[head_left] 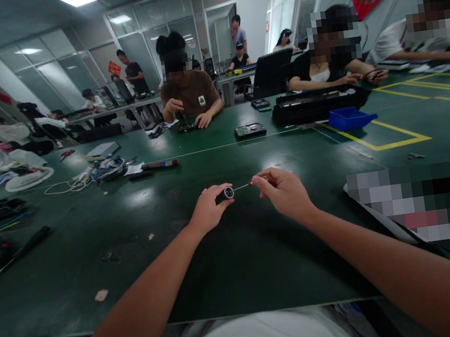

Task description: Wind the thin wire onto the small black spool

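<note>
Above the middle of the green table, my left hand (209,209) is wrapped round a small dark cylindrical part (228,193) with a silvery ring at its end, which faces right. My right hand (284,191) pinches a thin screwdriver (241,187) with a red collar. Its shaft points left, and the tip is at the ringed end of the part; whether it goes inside is too small to tell. The rest of the screwdriver is hidden by my right fingers.
A blue tray (351,118), a hard drive (250,130) and a long black unit (320,104) lie beyond my hands. Cables (107,169) and a dark pen-like tool (160,165) are left. A grey-edged item (374,212) sits right. People work across the table (223,279).
</note>
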The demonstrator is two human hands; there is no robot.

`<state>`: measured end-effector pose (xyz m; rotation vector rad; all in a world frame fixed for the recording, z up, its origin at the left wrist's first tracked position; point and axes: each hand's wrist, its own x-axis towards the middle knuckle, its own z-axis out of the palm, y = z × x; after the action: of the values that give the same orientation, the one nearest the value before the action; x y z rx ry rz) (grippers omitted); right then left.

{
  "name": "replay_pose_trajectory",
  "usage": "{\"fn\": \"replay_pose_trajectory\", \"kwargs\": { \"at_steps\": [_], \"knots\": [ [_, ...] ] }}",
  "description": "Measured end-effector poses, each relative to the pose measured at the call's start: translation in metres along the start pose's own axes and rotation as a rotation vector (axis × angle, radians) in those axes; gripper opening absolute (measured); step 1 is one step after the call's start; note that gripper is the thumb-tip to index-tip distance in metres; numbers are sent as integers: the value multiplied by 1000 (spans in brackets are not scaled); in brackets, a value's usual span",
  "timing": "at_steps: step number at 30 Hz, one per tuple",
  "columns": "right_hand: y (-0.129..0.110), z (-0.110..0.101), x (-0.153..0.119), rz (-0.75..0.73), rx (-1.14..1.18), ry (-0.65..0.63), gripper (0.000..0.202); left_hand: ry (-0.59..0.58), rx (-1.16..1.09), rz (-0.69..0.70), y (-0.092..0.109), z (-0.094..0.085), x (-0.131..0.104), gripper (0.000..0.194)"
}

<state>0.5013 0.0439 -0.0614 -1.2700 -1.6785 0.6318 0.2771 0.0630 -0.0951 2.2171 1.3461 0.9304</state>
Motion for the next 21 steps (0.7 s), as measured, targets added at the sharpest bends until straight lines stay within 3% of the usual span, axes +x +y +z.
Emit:
{"fn": "replay_pose_trajectory", "kwargs": {
  "at_steps": [5, 9, 14, 17, 21],
  "knots": [
    [0, 3, -1, -38, 25, -39, 20, -33, 57, -6, 0, 0, 0, 38],
    [5, 5, 2, 52, -30, -53, 35, -64, 72, -5, 3, -1, -1, 38],
    [12, 8, 2, -14, 37, -26, 23, -81, 78, -18, 7, -2, -1, 38],
    [12, 8, 2, 27, 57, -62, 21, -56, 83, -13, 6, -2, -1, 38],
    [12, 8, 4, 66, 27, -88, 31, -56, 88, -11, 5, -1, -1, 38]
  ]
}}
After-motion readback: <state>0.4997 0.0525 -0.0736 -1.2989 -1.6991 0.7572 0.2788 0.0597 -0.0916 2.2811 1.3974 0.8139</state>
